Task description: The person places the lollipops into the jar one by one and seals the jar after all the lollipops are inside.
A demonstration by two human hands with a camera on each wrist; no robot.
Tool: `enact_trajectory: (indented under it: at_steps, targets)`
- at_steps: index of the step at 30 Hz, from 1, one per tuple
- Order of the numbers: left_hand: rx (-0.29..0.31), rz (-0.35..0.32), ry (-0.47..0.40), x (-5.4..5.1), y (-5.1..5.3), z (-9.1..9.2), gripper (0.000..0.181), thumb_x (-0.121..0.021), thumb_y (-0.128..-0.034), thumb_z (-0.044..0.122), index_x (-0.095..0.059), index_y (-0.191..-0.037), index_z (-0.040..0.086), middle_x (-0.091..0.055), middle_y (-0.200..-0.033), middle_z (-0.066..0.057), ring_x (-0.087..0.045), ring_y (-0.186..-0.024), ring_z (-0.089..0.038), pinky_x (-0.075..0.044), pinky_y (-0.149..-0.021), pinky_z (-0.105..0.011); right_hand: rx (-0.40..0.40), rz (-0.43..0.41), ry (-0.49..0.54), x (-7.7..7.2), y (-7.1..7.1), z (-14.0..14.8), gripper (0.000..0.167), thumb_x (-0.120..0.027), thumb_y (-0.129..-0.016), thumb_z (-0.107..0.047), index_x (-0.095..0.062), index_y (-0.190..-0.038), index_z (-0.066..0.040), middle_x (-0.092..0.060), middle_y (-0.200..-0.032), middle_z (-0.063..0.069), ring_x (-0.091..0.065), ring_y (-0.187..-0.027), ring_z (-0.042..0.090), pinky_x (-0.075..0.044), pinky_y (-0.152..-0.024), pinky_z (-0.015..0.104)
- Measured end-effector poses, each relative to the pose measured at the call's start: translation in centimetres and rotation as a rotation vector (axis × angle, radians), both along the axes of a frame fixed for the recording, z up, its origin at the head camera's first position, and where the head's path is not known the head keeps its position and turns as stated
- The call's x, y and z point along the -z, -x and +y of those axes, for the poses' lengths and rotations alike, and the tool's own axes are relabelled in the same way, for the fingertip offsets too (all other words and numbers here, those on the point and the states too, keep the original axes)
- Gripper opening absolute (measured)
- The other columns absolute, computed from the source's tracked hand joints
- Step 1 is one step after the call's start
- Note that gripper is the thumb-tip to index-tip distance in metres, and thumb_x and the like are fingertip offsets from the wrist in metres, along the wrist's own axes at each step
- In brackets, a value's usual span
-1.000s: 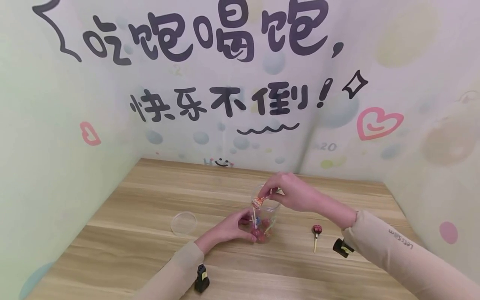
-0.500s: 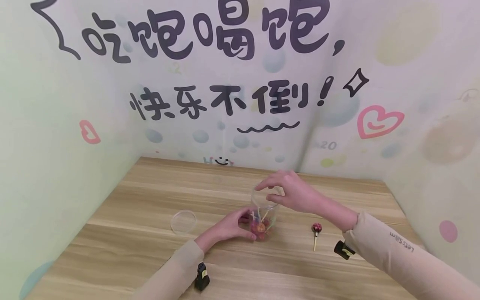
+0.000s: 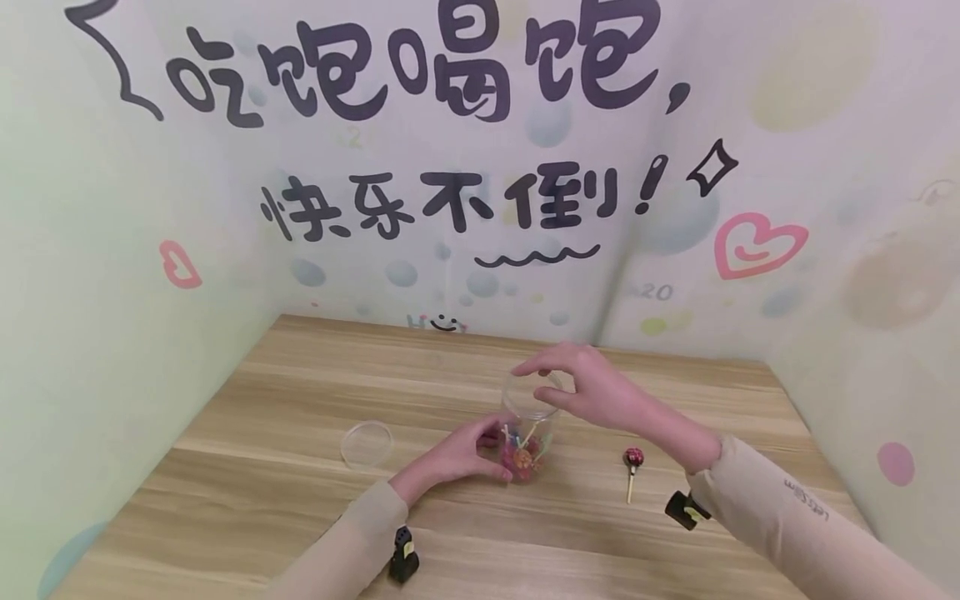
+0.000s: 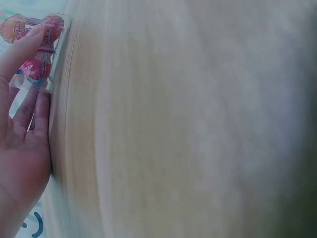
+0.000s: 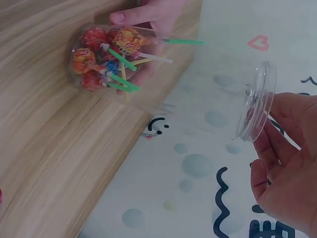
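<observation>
A clear plastic jar (image 3: 529, 427) stands upright on the table, with several wrapped lollipops (image 5: 127, 40) lying in its bottom part. My left hand (image 3: 459, 454) grips the jar's lower left side, thumb in front and fingers around the back. At the jar's open mouth, my right hand (image 3: 592, 387) hovers with loosely bent fingers and nothing between them. In the right wrist view its fingertips are close to the jar's rim (image 5: 257, 104); whether they touch is hard to tell. One dark red lollipop (image 3: 633, 458) lies on the table to the right of the jar.
A round clear lid (image 3: 367, 444) lies flat on the wooden table (image 3: 300, 392), left of the jar. Printed walls (image 3: 450, 283) rise behind the table and along both sides. Each wrist carries a small black camera (image 3: 404, 557).
The orange-wrapped lollipop that my right hand pinched over the jar has dropped inside among the others. Those fingers have since spread apart. My left hand keeps its hold.
</observation>
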State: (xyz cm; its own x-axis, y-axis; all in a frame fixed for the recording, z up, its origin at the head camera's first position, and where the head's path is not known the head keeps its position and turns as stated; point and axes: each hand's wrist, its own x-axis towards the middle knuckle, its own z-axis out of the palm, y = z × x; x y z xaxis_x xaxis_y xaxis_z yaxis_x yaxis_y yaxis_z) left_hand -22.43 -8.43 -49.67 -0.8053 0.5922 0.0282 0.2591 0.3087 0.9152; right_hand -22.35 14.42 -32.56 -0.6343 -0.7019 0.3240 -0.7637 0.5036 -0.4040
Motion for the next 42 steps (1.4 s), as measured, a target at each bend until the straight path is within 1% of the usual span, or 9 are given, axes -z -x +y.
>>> enact_trajectory:
  at_steps: [5,10,14,19,23,26,33,37,42]
  targets:
    - [0.008,0.0,0.002,0.1,0.0,0.1,0.077,-0.084,-0.0789,0.017,-0.044,-0.145,0.013,-0.057,-0.14,-0.01,-0.054,-0.128,-0.026,-0.045,-0.111,-0.039,0.052,-0.002,0.095,0.6,-0.5,1.2,0.033,-0.072,-0.089,-0.009,-0.07,-0.12,-0.018,-0.071,-0.122,-0.002,-0.066,-0.105,0.018,-0.054,-0.094,0.04]
    - [-0.008,-0.018,-0.003,0.1,0.0,0.1,0.082,-0.084,-0.0775,0.016,-0.042,-0.147,0.012,-0.056,-0.14,-0.01,-0.054,-0.129,-0.026,-0.045,-0.112,-0.039,0.186,-0.009,0.151,1.7,-1.1,3.0,0.033,-0.072,-0.088,-0.01,-0.069,-0.12,-0.02,-0.071,-0.122,-0.002,-0.066,-0.103,0.019,-0.051,-0.085,0.034]
    - [-0.016,-0.019,0.002,0.0,0.0,0.2,0.083,-0.085,-0.0767,0.016,-0.042,-0.148,0.01,-0.056,-0.139,-0.009,-0.054,-0.128,-0.025,-0.045,-0.112,-0.038,0.311,-0.017,0.18,2.9,-1.5,4.8,0.032,-0.072,-0.089,-0.011,-0.069,-0.12,-0.02,-0.071,-0.121,-0.002,-0.064,-0.102,0.014,-0.049,-0.081,0.028]
    - [-0.023,-0.024,-0.001,-0.2,-0.2,0.2,0.083,-0.085,-0.0759,0.015,-0.043,-0.147,0.011,-0.057,-0.139,-0.009,-0.054,-0.128,-0.026,-0.045,-0.112,-0.039,0.4,-0.011,0.193,4.5,-2.0,6.8,0.029,-0.072,-0.089,-0.011,-0.07,-0.117,-0.018,-0.073,-0.115,-0.001,-0.064,-0.098,0.015,-0.049,-0.078,0.027]
    - [-0.031,-0.023,0.002,-0.2,-0.3,0.2,0.081,-0.086,-0.0756,0.016,-0.045,-0.146,0.012,-0.057,-0.137,-0.008,-0.055,-0.127,-0.025,-0.045,-0.111,-0.037,0.473,-0.039,0.191,6.1,-2.7,8.1,0.027,-0.071,-0.091,-0.013,-0.07,-0.117,-0.017,-0.072,-0.115,0.001,-0.063,-0.098,0.016,-0.049,-0.08,0.031]
    - [-0.028,-0.019,0.004,-0.2,-0.3,0.2,0.081,-0.086,-0.0758,0.016,-0.045,-0.146,0.012,-0.058,-0.137,-0.008,-0.055,-0.126,-0.024,-0.045,-0.111,-0.037,0.535,-0.042,0.193,7.9,-3.5,9.0,0.027,-0.071,-0.09,-0.013,-0.071,-0.116,-0.016,-0.073,-0.115,0.002,-0.064,-0.097,0.016,-0.051,-0.081,0.033]
    - [-0.038,-0.025,0.009,-0.3,-0.2,0.0,0.081,-0.086,-0.0751,0.016,-0.045,-0.145,0.013,-0.057,-0.138,-0.009,-0.055,-0.127,-0.026,-0.045,-0.112,-0.04,0.636,-0.031,0.206,11.6,-4.8,10.8,0.024,-0.076,-0.085,-0.012,-0.074,-0.109,-0.014,-0.075,-0.108,0.005,-0.063,-0.087,0.004,-0.05,-0.072,0.024]
    - [-0.041,-0.029,0.016,-0.3,-0.3,0.1,0.081,-0.086,-0.0753,0.017,-0.046,-0.145,0.015,-0.057,-0.138,-0.009,-0.054,-0.128,-0.027,-0.045,-0.112,-0.041,0.685,-0.085,0.208,13.0,-5.5,11.2,0.02,-0.076,-0.086,-0.014,-0.075,-0.105,-0.014,-0.076,-0.107,0.006,-0.061,-0.086,-0.001,-0.05,-0.067,0.019]
    - [-0.037,-0.026,0.007,-0.2,-0.4,0.1,0.081,-0.086,-0.0749,0.017,-0.046,-0.145,0.014,-0.056,-0.139,-0.009,-0.053,-0.128,-0.027,-0.045,-0.111,-0.041,0.724,-0.131,0.199,14.1,-6.3,11.4,0.019,-0.076,-0.085,-0.013,-0.075,-0.104,-0.017,-0.076,-0.107,0.003,-0.061,-0.086,0.001,-0.052,-0.068,0.02]
